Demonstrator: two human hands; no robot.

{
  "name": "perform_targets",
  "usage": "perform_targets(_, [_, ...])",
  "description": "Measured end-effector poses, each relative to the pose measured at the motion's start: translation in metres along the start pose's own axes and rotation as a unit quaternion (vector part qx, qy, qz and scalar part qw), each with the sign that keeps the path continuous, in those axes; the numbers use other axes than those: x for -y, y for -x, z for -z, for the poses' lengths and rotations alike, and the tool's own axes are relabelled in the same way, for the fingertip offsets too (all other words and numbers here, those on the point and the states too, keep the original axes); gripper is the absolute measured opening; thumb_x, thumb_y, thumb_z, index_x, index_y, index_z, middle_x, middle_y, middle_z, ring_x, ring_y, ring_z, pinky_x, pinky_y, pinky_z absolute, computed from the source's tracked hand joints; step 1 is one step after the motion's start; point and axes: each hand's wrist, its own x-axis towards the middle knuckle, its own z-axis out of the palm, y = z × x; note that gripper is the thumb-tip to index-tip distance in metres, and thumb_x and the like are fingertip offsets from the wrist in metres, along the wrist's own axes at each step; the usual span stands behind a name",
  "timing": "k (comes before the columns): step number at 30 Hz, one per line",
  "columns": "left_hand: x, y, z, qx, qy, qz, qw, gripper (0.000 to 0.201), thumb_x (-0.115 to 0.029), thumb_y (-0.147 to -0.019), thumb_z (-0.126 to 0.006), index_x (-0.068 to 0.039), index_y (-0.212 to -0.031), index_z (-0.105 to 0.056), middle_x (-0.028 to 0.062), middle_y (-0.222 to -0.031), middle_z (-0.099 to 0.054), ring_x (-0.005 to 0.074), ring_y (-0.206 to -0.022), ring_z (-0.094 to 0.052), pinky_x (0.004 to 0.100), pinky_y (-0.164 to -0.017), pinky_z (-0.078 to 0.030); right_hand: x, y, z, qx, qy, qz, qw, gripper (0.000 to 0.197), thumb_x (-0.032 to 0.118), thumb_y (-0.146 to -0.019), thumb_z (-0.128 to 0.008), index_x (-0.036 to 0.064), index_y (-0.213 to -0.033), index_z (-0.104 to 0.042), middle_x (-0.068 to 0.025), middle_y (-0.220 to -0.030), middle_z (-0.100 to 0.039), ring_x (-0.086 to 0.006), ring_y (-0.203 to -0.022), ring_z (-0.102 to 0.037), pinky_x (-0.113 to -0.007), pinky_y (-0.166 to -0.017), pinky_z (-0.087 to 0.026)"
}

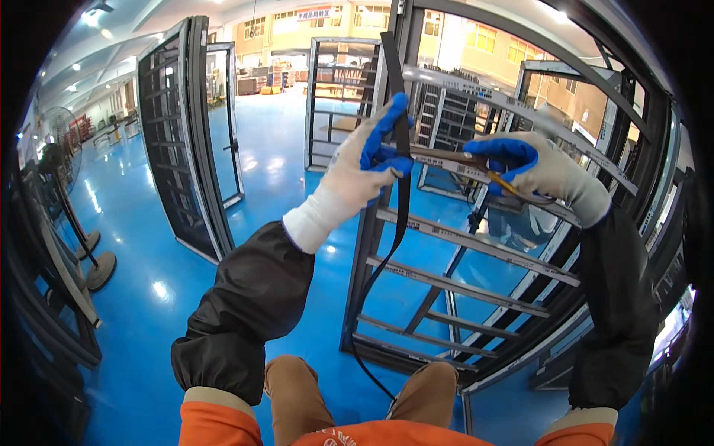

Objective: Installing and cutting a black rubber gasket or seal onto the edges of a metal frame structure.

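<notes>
Sign point(313, 13): white rectangle w/ dark characters, high on the yellow far wall point(327, 30), near top centre. Labels: long whitish sticker strips w/ small dark print along the grey frame bars point(476, 245), one on the upper rail point(476, 91) near its left end, one on a mid crossbar point(413, 224) at its left end. Stacked goods point(277, 77), poss. cartons, by far wall; too small to tell. No screens.

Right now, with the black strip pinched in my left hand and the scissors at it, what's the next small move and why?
Probably close the scissors through the black strip. The left hand pinches the strip and holds it upright, its long tail hanging to the floor, and the right hand has the blades reaching it just beside the left fingertips, so the cut seems lined up.
</notes>
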Motion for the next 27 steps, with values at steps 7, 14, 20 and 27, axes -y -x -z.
perform_targets(7, [0.006,0.056,-0.011,0.043,-0.063,0.060,0.995,0.078,0.008,-0.080,-0.058,-0.009,-0.147,-0.023,0.0050,-0.136,-0.044,0.0070,-0.083,-0.046,0.0195,-0.081,-0.044,-0.013,0.022,-0.046,0.059,0.023,-0.057,0.996,0.056,0.009,-0.068,-0.076,0.0065,-0.121,-0.058,-0.0044,-0.105,-0.064,-0.0111,-0.092,-0.058,-0.026,-0.085,-0.046])
perform_targets(14, [0.002,0.080,-0.019,0.071,-0.052,0.129,0.988,0.081,0.009,-0.076,-0.059,-0.011,-0.146,-0.025,0.0048,-0.136,-0.045,0.0064,-0.082,-0.043,0.0186,-0.079,-0.044,-0.020,0.034,-0.072,0.113,0.158,-0.015,0.981,0.046,0.019,-0.076,-0.068,0.0032,-0.118,-0.057,-0.0147,-0.093,-0.065,-0.0226,-0.083,-0.063,-0.031,-0.077,-0.049])
perform_targets(20, [-0.001,0.089,-0.019,0.082,-0.101,0.162,0.978,0.081,0.008,-0.074,-0.060,-0.010,-0.145,-0.027,0.0052,-0.135,-0.047,0.0071,-0.080,-0.043,0.0193,-0.078,-0.044,-0.016,0.040,-0.082,0.142,0.237,-0.029,0.961,0.045,0.025,-0.079,-0.066,0.0063,-0.118,-0.057,-0.0138,-0.096,-0.065,-0.0277,-0.085,-0.064,-0.036,-0.079,-0.050])
perform_targets(27, [-0.002,0.095,-0.022,0.089,-0.064,0.181,0.977,0.082,0.008,-0.072,-0.059,-0.009,-0.145,-0.027,0.0061,-0.135,-0.048,0.0068,-0.077,-0.043,0.0188,-0.073,-0.045,-0.013,0.046,-0.091,0.160,0.256,-0.060,0.951,0.045,0.024,-0.080,-0.064,0.0065,-0.120,-0.056,-0.0160,-0.102,-0.065,-0.0308,-0.094,-0.064,-0.036,-0.086,-0.050])
